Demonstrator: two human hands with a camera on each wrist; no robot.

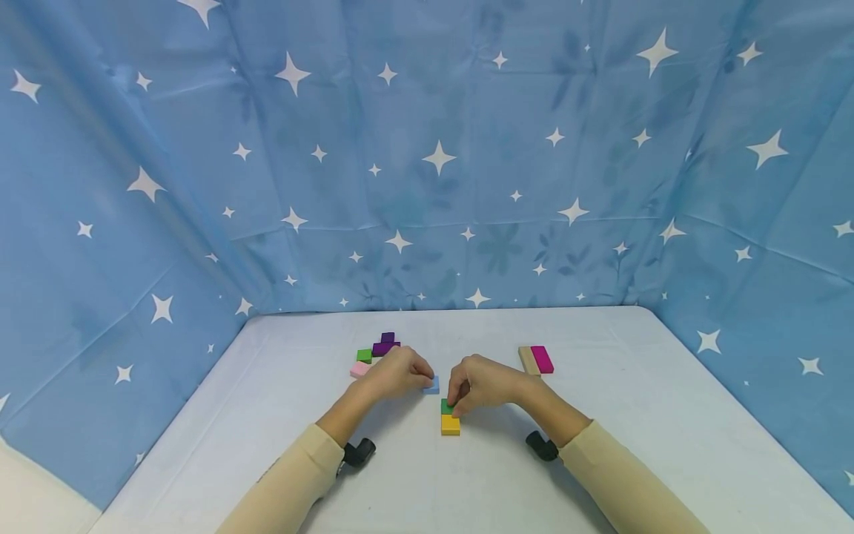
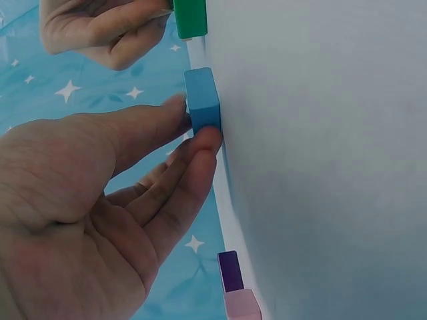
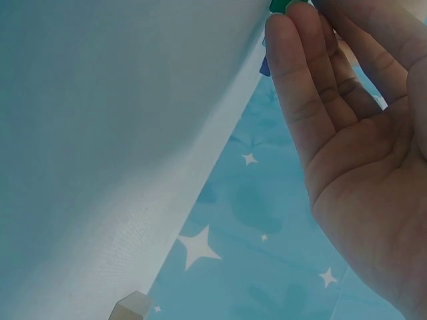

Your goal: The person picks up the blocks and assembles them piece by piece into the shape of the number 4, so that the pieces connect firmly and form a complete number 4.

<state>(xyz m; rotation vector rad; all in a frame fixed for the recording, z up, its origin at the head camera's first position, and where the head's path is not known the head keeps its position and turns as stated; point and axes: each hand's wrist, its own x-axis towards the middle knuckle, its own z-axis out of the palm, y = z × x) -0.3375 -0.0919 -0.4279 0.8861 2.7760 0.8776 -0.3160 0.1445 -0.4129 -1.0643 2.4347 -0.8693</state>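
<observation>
My left hand (image 1: 398,371) pinches a light blue block (image 2: 202,100) between thumb and fingertips, low over the white table. To its right, my right hand (image 1: 488,382) holds a green block (image 1: 446,406) between thumb and fingers. That green block lies right against the far side of a yellow block (image 1: 450,426), which is on the table nearer to me. In the left wrist view the green block (image 2: 191,19) shows beyond the blue one, with a gap between them. Only a sliver of green (image 3: 279,5) appears above my fingertips in the right wrist view.
Behind my left hand a cluster holds a pink block (image 1: 359,369), a bright green block (image 1: 364,355) and purple blocks (image 1: 383,348). A beige block (image 1: 528,360) and a magenta block (image 1: 543,360) lie side by side beyond my right hand. A starry blue curtain (image 1: 434,185) surrounds the table.
</observation>
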